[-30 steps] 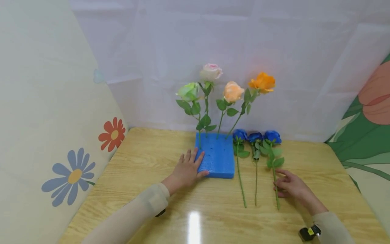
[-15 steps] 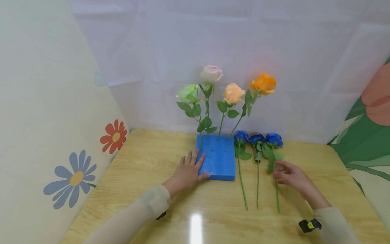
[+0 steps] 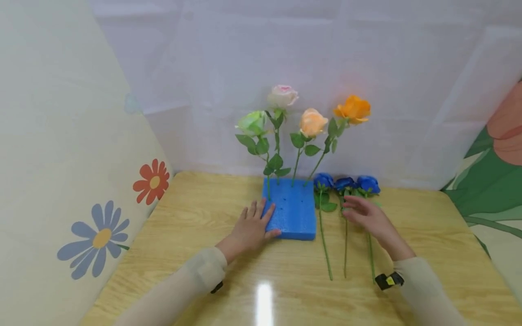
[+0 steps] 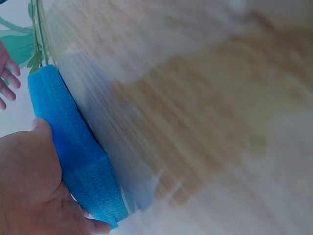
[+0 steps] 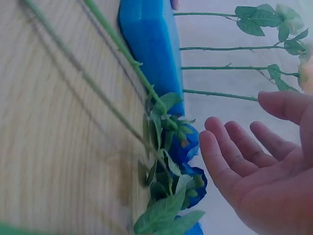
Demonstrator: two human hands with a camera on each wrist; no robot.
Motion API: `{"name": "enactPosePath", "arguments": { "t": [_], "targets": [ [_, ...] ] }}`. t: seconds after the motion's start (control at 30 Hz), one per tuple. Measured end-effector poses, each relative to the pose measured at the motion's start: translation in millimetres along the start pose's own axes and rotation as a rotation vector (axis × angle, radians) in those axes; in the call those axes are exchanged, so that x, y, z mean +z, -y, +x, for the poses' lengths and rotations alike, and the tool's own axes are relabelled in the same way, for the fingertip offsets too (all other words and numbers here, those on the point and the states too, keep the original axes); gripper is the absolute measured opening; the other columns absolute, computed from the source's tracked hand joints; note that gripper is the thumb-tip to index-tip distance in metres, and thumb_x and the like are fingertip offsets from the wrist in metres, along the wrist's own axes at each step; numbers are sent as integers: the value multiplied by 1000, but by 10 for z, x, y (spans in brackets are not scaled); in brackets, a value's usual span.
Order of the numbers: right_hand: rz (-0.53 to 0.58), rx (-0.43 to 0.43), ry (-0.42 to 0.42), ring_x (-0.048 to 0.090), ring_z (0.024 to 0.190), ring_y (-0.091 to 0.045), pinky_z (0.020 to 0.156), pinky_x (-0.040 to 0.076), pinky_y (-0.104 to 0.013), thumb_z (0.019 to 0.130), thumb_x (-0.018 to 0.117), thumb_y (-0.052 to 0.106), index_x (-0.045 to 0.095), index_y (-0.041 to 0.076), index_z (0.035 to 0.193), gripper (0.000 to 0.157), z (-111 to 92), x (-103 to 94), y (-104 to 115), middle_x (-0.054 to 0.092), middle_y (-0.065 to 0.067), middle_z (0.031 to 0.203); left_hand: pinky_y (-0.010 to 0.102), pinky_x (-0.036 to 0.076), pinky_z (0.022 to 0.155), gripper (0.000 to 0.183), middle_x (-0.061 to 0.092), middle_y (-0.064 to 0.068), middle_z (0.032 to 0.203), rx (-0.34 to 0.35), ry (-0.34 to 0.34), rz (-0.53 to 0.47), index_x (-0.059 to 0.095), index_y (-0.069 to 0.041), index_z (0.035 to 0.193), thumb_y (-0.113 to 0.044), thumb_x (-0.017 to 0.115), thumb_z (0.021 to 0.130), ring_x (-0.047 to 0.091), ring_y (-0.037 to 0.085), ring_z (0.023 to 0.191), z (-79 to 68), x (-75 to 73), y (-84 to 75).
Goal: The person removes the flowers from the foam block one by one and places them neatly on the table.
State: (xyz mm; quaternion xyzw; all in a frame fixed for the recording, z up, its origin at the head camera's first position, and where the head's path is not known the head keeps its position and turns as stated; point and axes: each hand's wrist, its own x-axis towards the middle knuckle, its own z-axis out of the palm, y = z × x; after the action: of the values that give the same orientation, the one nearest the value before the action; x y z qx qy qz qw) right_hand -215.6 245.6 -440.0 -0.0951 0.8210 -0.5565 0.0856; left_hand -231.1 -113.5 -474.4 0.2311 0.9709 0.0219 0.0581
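Note:
My left hand (image 3: 248, 230) rests with spread fingers on the left edge of the blue foam block (image 3: 295, 217). Standing in the block are a green rose (image 3: 252, 123), a pale pink rose (image 3: 283, 96), a peach rose (image 3: 312, 122) and an orange rose (image 3: 353, 109). Right of it lie the left blue rose (image 3: 324, 180), middle blue rose (image 3: 344, 182) and right blue rose (image 3: 368, 183). Over the latter two hovers my right hand (image 3: 373, 222), hiding part of their stems and leaves. In the right wrist view, its fingers (image 5: 239, 156) hold nothing.
Everything stands on a wood-grain table (image 3: 195, 203), with a white cloth backdrop (image 3: 204, 90) right behind it. Flower-printed panels (image 3: 49, 149) flank the left and right. Small holes show in the block's top. Each wrist wears a black camera (image 3: 389, 280).
My right hand has left the right blue rose's stem, risen and moved left toward the middle blue rose. The left hand stays on the foam block. The roses lie as before.

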Motion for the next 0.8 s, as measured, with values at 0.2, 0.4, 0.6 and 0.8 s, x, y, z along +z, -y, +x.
{"name": "enactPosePath", "arguments": {
  "t": [0.2, 0.4, 0.6, 0.8],
  "targets": [
    [20, -22, -38, 53, 130, -41, 104, 48, -51, 103, 61, 24, 37, 1, 154, 61, 108, 74, 32, 47, -27, 149, 61, 22, 119, 85, 10, 20, 168, -2, -18, -36, 18, -16, 164, -67, 39, 100, 16, 48, 151, -17, -27, -14],
    [91, -42, -46, 55, 129, -39, 103, 50, -47, 103, 62, 21, 38, 0, 154, 60, 215, 127, 53, 46, -27, 150, 62, 21, 119, 84, 9, 19, 169, -14, -19, -43, 18, -18, 164, -68, 39, 100, 14, 49, 152, -29, -46, -28],
    [77, -43, -46, 53, 132, -36, 104, 49, -44, 101, 65, 26, 40, 4, 153, 61, 288, 193, 116, 49, -23, 150, 61, 21, 119, 82, 8, 19, 169, -22, -20, -27, 17, -17, 164, -67, 34, 101, 12, 48, 152, -20, 13, -47],
    [115, -70, -22, 54, 132, -37, 106, 47, -47, 102, 64, 23, 42, 1, 151, 59, 394, 301, 178, 49, -25, 148, 61, 21, 119, 82, 9, 18, 169, -13, -17, -35, 17, -15, 164, -66, 32, 102, 11, 47, 153, -71, 50, -66]
  ]
}}
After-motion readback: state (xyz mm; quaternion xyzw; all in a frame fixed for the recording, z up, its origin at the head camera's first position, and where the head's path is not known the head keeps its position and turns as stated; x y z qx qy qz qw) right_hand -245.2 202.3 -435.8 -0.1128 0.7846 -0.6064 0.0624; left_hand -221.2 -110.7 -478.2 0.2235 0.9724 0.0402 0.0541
